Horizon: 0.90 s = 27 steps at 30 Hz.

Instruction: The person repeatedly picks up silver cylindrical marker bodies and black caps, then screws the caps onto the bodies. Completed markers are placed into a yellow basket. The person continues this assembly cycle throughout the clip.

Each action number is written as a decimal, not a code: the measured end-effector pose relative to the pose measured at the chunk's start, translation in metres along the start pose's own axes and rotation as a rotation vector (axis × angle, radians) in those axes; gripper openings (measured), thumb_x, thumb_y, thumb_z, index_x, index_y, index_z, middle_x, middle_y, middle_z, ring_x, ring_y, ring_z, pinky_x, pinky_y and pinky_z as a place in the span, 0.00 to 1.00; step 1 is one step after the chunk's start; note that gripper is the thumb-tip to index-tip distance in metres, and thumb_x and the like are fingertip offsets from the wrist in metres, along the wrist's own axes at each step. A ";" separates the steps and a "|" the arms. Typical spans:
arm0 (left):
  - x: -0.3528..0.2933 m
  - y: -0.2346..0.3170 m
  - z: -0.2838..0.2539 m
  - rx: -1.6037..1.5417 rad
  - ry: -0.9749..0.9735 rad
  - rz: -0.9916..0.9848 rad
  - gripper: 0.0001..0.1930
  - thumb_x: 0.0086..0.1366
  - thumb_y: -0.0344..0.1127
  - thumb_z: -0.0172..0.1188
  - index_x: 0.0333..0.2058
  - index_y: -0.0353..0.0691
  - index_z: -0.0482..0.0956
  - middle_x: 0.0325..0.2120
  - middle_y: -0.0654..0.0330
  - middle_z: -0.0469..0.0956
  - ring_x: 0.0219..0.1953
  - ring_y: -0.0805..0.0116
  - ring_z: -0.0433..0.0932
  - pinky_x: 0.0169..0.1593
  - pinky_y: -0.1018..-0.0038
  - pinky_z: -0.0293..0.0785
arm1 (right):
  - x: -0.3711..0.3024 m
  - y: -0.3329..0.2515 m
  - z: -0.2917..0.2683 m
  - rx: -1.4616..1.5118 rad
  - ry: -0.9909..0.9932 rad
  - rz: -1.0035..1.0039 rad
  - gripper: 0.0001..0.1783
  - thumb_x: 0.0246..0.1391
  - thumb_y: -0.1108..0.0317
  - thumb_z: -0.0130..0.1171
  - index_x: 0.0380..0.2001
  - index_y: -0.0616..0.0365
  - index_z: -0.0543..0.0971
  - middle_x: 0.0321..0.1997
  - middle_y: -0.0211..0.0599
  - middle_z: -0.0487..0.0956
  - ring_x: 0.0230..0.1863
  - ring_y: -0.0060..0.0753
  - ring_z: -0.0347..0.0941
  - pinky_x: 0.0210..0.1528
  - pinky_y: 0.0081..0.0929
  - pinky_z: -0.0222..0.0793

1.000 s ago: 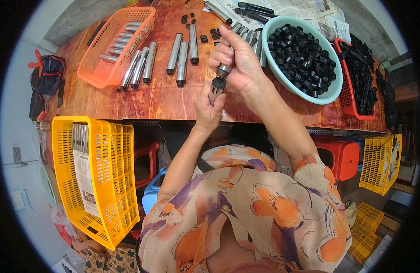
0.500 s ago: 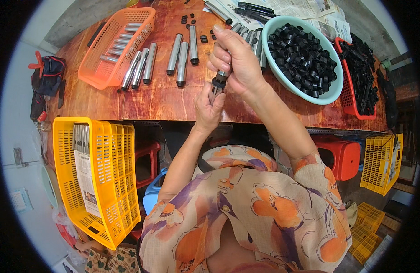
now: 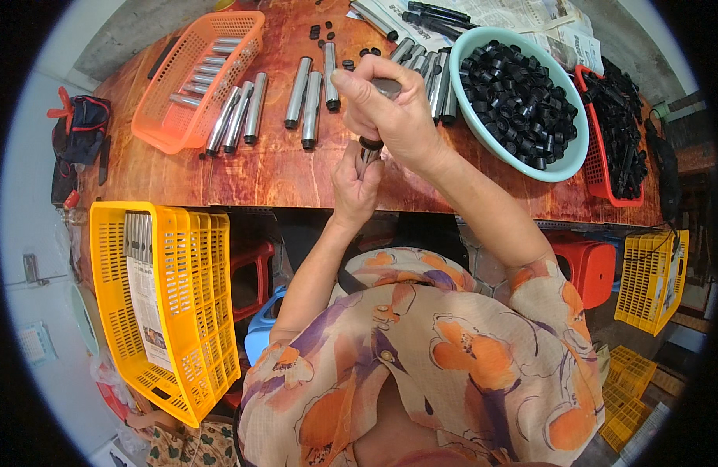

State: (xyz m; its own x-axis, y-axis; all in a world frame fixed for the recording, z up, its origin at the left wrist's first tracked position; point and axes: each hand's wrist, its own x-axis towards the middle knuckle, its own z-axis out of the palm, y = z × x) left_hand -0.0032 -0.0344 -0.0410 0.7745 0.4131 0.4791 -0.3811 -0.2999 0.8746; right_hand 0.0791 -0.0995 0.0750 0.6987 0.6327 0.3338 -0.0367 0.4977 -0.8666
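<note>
The shirt [image 3: 421, 358] with orange flowers is closest, and a big yellow crate [image 3: 164, 272] is on the left with shiny tubes [image 3: 138, 233] and newspaper [image 3: 147, 311] inside. A blue stool [image 3: 259, 333] is tucked beside the left arm, and a red stool [image 3: 591, 272] is past the right elbow. At the table edge, the left hand [image 3: 355, 187] is wrapped around a small metal tube [image 3: 368, 157] with a black top. Just above it, the right hand [image 3: 392, 121] is curled tight around a gray piece [image 3: 388, 87], and its round end pokes out of the fist. The fingers hide most of both things, and I cannot tell if the two hands touch. Behind them, loose tubes [image 3: 311, 109] lie on the brown table [image 3: 258, 179], between an orange basket [image 3: 166, 140] and a pale blue bowl [image 3: 552, 173] full of black caps [image 3: 519, 105]. A red basket [image 3: 625, 201] of black parts [image 3: 620, 132] sits right of the bowl. More newspaper [image 3: 530, 15] lies at the back.
</note>
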 end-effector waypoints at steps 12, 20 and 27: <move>0.006 0.014 -0.021 -0.692 -0.490 -0.587 0.17 0.48 0.25 0.69 0.37 0.37 0.74 0.29 0.68 0.73 0.34 0.80 0.70 0.36 0.80 0.68 | -0.010 -0.018 -0.013 0.012 -0.364 0.186 0.16 0.49 0.66 0.60 0.13 0.61 0.71 0.10 0.25 0.65 0.13 0.15 0.60 0.16 0.18 0.51; -0.018 0.003 0.001 0.081 -0.059 -0.246 0.07 0.49 0.25 0.66 0.25 0.32 0.75 0.11 0.63 0.67 0.19 0.79 0.67 0.24 0.75 0.67 | -0.022 -0.013 0.004 -0.105 -0.088 0.085 0.12 0.50 0.70 0.59 0.17 0.63 0.74 0.14 0.27 0.69 0.16 0.15 0.63 0.19 0.16 0.58; -0.004 0.005 -0.021 -0.367 -0.389 -0.461 0.06 0.53 0.25 0.64 0.24 0.32 0.75 0.14 0.72 0.67 0.20 0.82 0.61 0.25 0.79 0.63 | -0.018 -0.015 0.008 -0.270 -0.145 0.050 0.10 0.52 0.70 0.58 0.20 0.62 0.76 0.14 0.26 0.68 0.15 0.15 0.62 0.19 0.16 0.58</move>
State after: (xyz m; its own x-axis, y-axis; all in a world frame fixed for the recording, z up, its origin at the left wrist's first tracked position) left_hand -0.0187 -0.0193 -0.0368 0.9962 0.0699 0.0516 -0.0628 0.1695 0.9835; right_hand 0.0614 -0.1143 0.0850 0.5906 0.7402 0.3214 0.1365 0.3009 -0.9438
